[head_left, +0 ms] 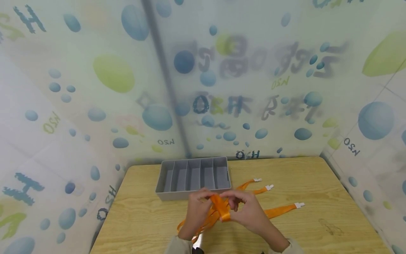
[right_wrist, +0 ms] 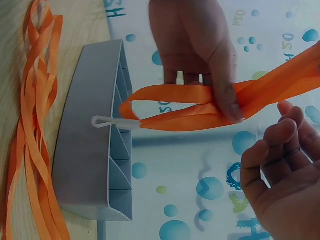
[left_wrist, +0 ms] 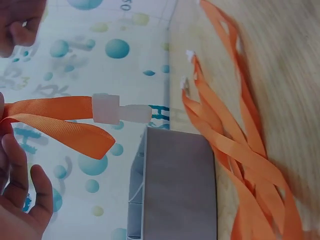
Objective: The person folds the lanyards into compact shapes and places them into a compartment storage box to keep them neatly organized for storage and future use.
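Note:
An orange lanyard (head_left: 221,208), its ribbon doubled into a loop, is held up between both hands above the table. My left hand (head_left: 197,210) pinches it; the right wrist view shows the left thumb pressed along the ribbon (right_wrist: 175,117). A pale plastic clip (left_wrist: 107,108) sticks out at the free end. My right hand (head_left: 250,213) has its index finger and thumb at the ribbon's other side, with its other fingers (right_wrist: 280,132) loosely curled; the contact itself lies outside the right wrist view. Below the hands, more orange lanyards (left_wrist: 250,145) lie in a loose bundle on the table.
A grey tray (head_left: 177,196) with several slots stands at the back left of the wooden table (head_left: 317,183), near the patterned wall curtain (head_left: 253,70). White clips (head_left: 299,205) of the lying lanyards point right. A dark stain (head_left: 330,227) marks the table's right side.

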`<state>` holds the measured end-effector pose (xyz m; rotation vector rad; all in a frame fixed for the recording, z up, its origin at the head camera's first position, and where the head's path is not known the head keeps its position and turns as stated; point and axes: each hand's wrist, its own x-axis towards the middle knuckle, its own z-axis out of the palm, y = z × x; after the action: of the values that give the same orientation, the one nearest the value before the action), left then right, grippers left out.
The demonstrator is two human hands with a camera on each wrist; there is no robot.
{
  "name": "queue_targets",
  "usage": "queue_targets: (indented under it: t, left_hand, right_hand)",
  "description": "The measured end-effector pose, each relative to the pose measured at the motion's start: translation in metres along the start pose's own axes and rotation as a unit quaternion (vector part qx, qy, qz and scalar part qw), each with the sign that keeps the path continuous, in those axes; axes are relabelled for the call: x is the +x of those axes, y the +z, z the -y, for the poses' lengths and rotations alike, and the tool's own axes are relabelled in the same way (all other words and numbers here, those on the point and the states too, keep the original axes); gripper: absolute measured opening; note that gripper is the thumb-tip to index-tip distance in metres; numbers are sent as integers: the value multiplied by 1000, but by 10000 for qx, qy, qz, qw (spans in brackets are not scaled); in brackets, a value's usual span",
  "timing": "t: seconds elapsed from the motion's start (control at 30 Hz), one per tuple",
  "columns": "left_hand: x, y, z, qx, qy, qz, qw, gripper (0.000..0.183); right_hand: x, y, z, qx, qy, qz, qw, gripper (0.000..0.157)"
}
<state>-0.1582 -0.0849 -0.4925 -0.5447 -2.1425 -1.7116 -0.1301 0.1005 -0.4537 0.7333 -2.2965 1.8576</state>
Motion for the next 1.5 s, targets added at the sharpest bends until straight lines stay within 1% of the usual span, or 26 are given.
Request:
queue_targets:
  t: [0.03,0.1,0.17,0.23,0.3,0.43,0.63,0.87,1.0,1.1,1.27,1.5]
  left_hand:
    - [0,0,5,-21,-24,-2,10000,20]
    - [1,-1,6,-117,-46,-15,9999,18]
    - [2,-3,4,-217,-90,-16,9997,14]
    - [3,-5,0,-386,-149,-14,9991,10]
    - [5,-7,-3,-560,-208,-33,9982,8]
    - [10,-9,-9,-768,-279,-27,9967,7]
    - [14,-10,-17,-787,-293,-5,9965,4]
    - [15,-11,-24,-826,-388,83,9958,3]
    - [16,-11,-28,-871,-373,53,9955,4]
    - [16,-11,-31,-894,-403,51,9952,4]
    - [15,-11,-35,-957,-576,29,9937,5]
    - [13,-7,-41,-1034,-559,42,9931,9]
  right_hand:
    - [-1,0,-1,-21,31,-7,10000,37]
    - [-2,0,-2,-32,18,-23,10000,39]
    - [-4,0,-4,2,-22,-51,10000,39]
    - [-6,0,-5,67,-15,-39,10000,35]
    - [-9,0,-6,153,19,24,9999,31]
    - [-12,0,-9,351,117,216,9991,31]
    - [-14,1,-11,477,29,392,9981,30]
    - [-15,2,-13,552,187,513,9970,25]
    - [-16,2,-15,437,232,504,9975,25]
    - [-16,2,-18,243,367,420,9981,27]
    - [-17,5,-22,-133,522,104,9985,38]
    - [-17,10,-28,-612,602,-445,9953,50]
